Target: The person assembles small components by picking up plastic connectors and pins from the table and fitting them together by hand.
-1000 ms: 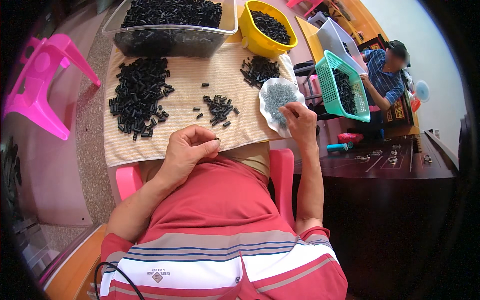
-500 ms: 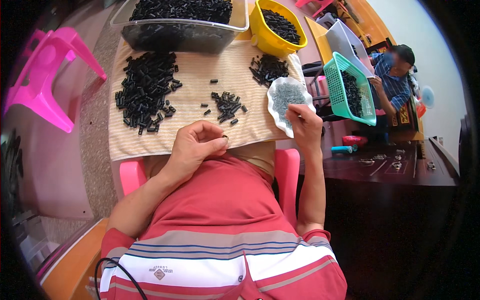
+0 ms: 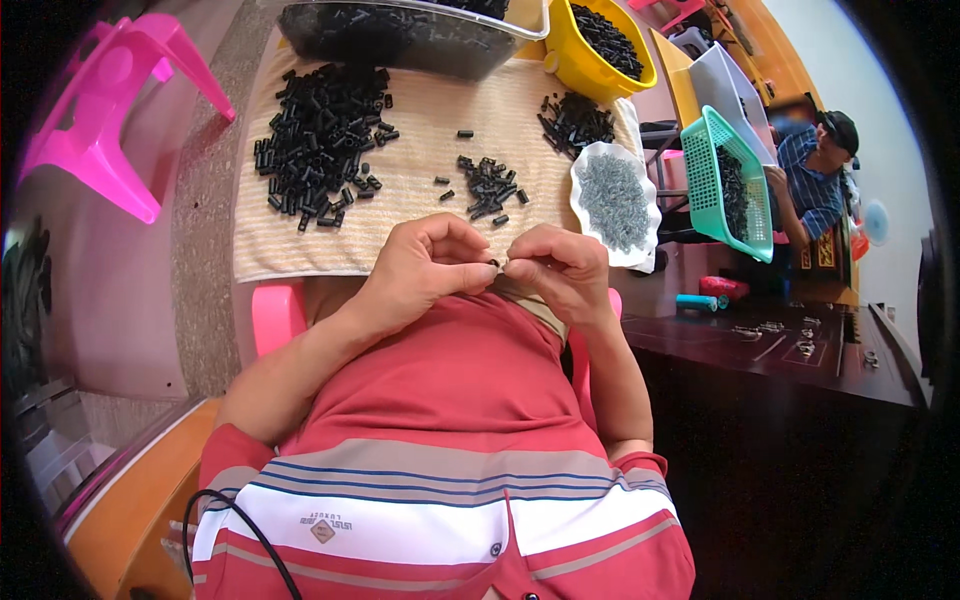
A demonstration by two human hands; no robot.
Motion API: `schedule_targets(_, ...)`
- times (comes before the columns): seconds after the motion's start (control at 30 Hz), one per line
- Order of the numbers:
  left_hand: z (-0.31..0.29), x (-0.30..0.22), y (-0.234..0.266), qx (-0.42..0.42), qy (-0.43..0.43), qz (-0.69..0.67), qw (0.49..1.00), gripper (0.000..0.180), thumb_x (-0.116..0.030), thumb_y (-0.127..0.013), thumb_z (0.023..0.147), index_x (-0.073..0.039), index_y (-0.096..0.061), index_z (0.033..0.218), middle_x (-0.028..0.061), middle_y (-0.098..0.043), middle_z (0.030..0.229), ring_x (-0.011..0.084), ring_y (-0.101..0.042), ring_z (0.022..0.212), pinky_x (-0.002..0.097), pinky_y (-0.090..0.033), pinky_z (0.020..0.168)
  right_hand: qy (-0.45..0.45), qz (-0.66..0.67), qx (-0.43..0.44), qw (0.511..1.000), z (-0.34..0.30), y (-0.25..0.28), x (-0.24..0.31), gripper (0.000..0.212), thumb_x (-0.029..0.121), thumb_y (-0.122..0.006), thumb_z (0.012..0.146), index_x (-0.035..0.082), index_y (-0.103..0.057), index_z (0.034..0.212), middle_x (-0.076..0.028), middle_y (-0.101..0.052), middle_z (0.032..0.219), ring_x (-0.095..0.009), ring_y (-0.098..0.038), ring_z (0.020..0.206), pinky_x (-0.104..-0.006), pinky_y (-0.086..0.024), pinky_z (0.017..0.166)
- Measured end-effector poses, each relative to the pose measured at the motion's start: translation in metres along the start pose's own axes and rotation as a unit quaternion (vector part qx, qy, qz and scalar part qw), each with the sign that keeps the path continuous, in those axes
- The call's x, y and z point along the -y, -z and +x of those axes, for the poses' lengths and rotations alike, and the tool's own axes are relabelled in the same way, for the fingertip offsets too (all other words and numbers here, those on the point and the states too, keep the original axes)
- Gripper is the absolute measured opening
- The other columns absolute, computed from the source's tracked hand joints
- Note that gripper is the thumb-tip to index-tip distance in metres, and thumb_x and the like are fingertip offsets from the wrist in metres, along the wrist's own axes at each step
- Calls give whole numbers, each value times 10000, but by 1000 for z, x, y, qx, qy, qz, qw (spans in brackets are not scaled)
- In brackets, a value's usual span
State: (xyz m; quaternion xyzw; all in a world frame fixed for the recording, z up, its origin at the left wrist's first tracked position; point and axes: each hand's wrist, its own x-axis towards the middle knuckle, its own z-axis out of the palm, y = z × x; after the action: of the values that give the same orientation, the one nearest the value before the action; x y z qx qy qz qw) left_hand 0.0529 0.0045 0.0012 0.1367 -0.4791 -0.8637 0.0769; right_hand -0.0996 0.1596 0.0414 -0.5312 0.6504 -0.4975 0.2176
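Left hand point(image 3: 430, 270): pinches one part point(image 3: 494, 263)
Right hand point(image 3: 565, 270): fingertips together beside it
Piles point(image 3: 325, 140): three
Plate point(image 3: 649, 205): one, towel's point(image 3: 420, 110) right edge

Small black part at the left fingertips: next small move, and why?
Probably ease the right hand slightly left to meet the small black part: the left hand pinches it, with the right's fingertips just beside. Can't tell whether the right holds anything.

Red, grey, white striped shirt point(image 3: 440, 385)
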Motion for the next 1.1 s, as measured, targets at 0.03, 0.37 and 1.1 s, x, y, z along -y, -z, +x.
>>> schedule_targets(0.03,0,-1,-1,-2,2,-2,1000,206,6,-751,827,-22,-631,992,39,-694,930,104,-665,858,246,-551,792,-2,1,2,1000,0,-2,-2,117,46,-780,821,-12,-684,853,-73,-682,797,-133,-634,719,-255,-482,632)
schedule_targets(0.37,-1,2,3,45,-2,11,999,191,19,-735,845,-9,-628,1001,51,-692,925,92,-662,821,234,-561,740,1,-22,50,999,-1,-2,-4,125,71,-788,820,-2,-692,853,-75,-679,772,-151,-639,672,-273,-490,590)
schedule_targets(1.1,-3,-9,7,-118,-70,-99,986,109,-30,-704,893,-27,-611,951,56,-692,874,130,-677,779,266,-573,756,112,-236,23,965,51,-12,8,149,70,-702,860,34,-692,1004,-126,-654,912,-294,-661,781,-363,-514,655)
